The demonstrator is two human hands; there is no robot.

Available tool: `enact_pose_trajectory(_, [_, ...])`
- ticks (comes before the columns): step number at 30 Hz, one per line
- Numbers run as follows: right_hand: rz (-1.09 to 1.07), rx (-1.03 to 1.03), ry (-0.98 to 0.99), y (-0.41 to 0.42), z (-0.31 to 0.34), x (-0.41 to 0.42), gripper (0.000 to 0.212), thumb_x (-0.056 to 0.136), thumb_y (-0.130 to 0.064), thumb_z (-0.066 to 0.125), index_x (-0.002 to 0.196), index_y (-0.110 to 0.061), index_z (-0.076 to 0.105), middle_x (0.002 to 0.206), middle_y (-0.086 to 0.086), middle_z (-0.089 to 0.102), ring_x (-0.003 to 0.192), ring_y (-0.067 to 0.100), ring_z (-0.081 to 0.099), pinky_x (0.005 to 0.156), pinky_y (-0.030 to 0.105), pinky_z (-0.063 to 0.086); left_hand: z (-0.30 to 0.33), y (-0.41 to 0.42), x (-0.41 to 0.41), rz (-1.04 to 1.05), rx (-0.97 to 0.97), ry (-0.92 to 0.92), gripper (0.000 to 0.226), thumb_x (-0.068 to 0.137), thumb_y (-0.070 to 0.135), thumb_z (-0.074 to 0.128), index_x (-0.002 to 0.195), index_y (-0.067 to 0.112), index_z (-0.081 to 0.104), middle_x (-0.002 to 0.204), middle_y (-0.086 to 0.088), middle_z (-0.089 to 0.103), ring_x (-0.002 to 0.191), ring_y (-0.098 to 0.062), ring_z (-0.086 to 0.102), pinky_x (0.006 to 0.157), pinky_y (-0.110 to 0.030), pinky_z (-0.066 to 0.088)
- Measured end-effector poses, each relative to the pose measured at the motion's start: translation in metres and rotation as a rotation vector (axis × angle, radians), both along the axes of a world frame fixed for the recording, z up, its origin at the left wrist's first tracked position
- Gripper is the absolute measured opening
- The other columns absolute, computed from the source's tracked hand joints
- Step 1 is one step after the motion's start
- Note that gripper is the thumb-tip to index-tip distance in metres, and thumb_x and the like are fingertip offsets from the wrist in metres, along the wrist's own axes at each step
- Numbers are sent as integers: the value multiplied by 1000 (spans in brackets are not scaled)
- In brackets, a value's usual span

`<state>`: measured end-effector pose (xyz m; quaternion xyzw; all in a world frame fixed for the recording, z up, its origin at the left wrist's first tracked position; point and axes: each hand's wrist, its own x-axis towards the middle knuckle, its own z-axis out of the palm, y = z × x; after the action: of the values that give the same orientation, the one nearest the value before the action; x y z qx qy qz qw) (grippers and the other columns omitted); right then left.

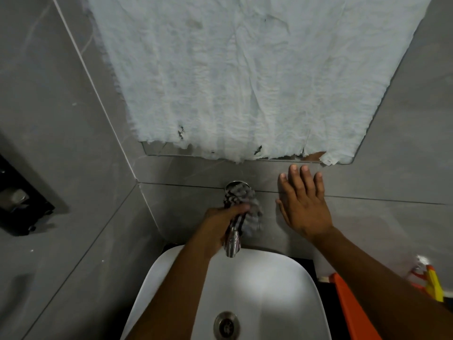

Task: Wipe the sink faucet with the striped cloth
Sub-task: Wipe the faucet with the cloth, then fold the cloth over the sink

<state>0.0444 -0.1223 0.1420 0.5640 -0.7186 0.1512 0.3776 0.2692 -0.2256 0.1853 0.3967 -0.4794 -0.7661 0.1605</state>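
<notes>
The left hand point(220, 224) has its fingers closed around the dark-and-white striped cloth point(241, 204), pressing it onto the chrome wall-mounted faucet point(232, 246) so the fabric wraps the spout while wiping. The right hand point(304, 204) holds nothing, fingers spread flat against the grey tiled wall point(392, 180), probably for support. Below, the white oval sink basin point(282, 303) holds nothing but its metal drain point(226, 326).

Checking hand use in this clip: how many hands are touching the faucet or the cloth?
1. The left hand grips the striped cloth around the faucet. The right hand lies flat on the wall tile beside it, off both.
</notes>
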Motion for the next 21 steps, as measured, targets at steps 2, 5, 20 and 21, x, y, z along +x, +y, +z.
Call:
enact_pose_trajectory(2, [-7, 34, -57, 4, 8, 9, 81, 88, -35, 64, 152, -11, 20, 160, 17, 14, 151, 34, -4, 118, 59, 8, -11, 12, 20, -32, -163, -74, 42, 67, 14, 89, 106, 15, 72, 79, 5, 81, 68, -4, 77, 55, -18, 58])
enact_pose_trajectory(5, [-83, 59, -280, 11, 19, 42, 71, 87, -39, 62, 147, -13, 33, 160, 18, 17, 149, 36, 10, 120, 54, 15, -32, 37, 48, -103, -181, -48, 36, 73, -1, 84, 106, 4, 73, 98, -11, 81, 84, -14, 78, 68, -27, 64])
enact_pose_trajectory(20, [104, 57, -1820, 162, -37, 84, 35, 76, 6, 78, 86, -26, 68, 70, -12, 72, 68, 2, 67, 59, 19, 55, -79, 122, -30, -389, 349, 148, 45, 84, 9, 48, 118, -17, 60, 116, -40, 64, 99, -50, 68, 81, -58, 60])
enact_pose_trajectory(21, [39, -90, -1870, 178, -46, 73, 33, 79, 9, 75, 88, -22, 68, 71, -11, 73, 69, 5, 68, 56, 21, 55, -81, 128, -55, -406, 223, 56, 41, 86, 4, 53, 122, -16, 57, 118, -40, 63, 101, -47, 67, 78, -52, 62])
